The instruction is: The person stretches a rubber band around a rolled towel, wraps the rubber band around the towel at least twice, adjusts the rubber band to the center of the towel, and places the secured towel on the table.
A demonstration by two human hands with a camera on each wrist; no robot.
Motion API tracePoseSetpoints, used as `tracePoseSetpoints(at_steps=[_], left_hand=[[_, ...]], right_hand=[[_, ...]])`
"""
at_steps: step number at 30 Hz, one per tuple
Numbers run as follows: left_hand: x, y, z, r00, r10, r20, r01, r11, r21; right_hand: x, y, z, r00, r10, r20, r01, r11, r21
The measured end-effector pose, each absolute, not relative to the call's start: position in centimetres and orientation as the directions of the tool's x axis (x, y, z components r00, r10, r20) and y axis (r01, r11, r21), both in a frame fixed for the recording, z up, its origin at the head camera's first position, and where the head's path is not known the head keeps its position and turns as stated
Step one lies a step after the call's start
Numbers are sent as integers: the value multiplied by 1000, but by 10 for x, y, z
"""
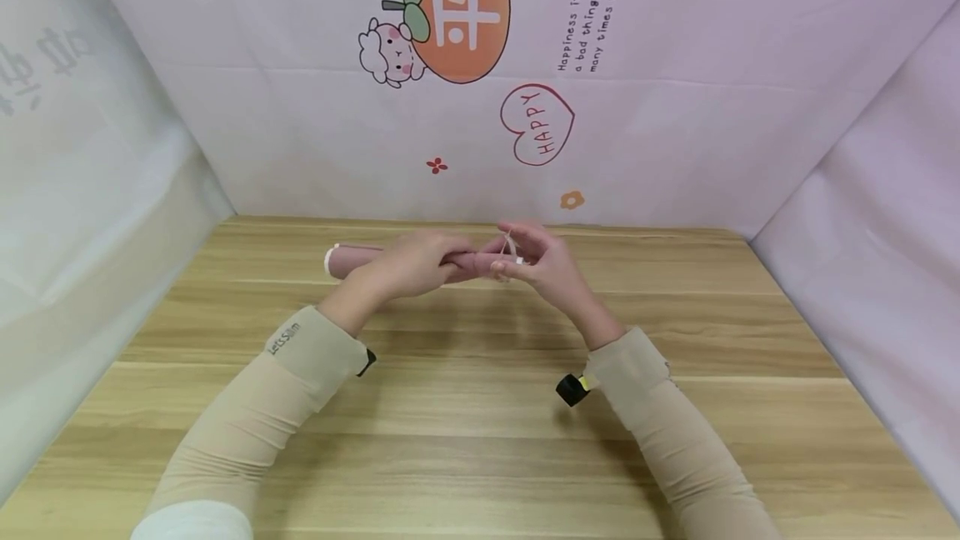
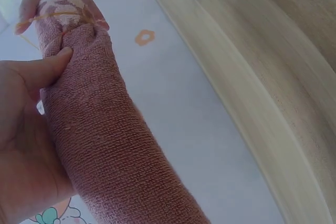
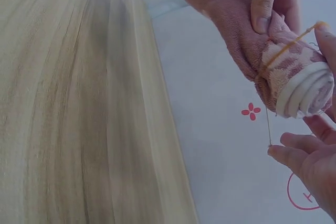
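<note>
A pinkish-brown towel [image 1: 351, 260], rolled into a long tube, is held above the far part of the table. My left hand [image 1: 420, 263] grips the roll, its thumb pressing the cloth near the right end in the left wrist view. Around that end runs a thin orange-yellow rubber band [image 3: 290, 46]. My right hand [image 1: 553, 269] holds the band stretched on its spread fingertips, one side pulled away from the roll. A white spiral end [image 3: 307, 93] of the towel faces the right wrist camera. Part of the band behind the roll is hidden.
The wooden table [image 1: 465, 440] ends at a white printed cloth backdrop [image 1: 675, 123]. White cloth [image 1: 885, 215] also hangs at both sides. A small black device [image 1: 572, 390] is attached at the right wrist.
</note>
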State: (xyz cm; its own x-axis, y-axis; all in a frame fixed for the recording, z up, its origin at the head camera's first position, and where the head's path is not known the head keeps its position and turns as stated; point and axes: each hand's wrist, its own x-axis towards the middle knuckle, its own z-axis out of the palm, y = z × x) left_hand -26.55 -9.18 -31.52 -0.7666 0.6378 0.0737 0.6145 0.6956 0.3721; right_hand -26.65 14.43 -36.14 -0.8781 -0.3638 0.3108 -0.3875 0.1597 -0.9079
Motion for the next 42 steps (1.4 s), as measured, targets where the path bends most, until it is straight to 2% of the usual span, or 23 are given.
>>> tracePoseSetpoints(at_steps=[5, 13, 21, 30, 34, 42], left_hand=[[-265, -90, -316, -748, 662, 54, 641, 699, 318], [-263, -87, -317, -746, 664, 41, 642, 702, 309], [-265, -91, -321, -778, 628, 35, 593, 714, 373], [-267, -92, -323, -767, 638, 71, 608, 687, 398], [-266, -91, -325, -774, 628, 78, 595, 681, 427], [-267, -93, -326, -786, 610, 104, 553, 618, 559]], right_hand=[[-266, 144, -362, -859, -430, 279, -388, 191, -902], [-265, 139, -359, -859, -457, 230, -374, 255, -891], [-268, 137, -355, -864, -475, 167, -331, 285, -900], [-274, 138, -353, -847, -522, 99, -290, 298, -910], [-277, 141, -354, -832, -551, 61, -238, 255, -937], [-283, 153, -357, -740, -672, 26, -148, 125, -981]])
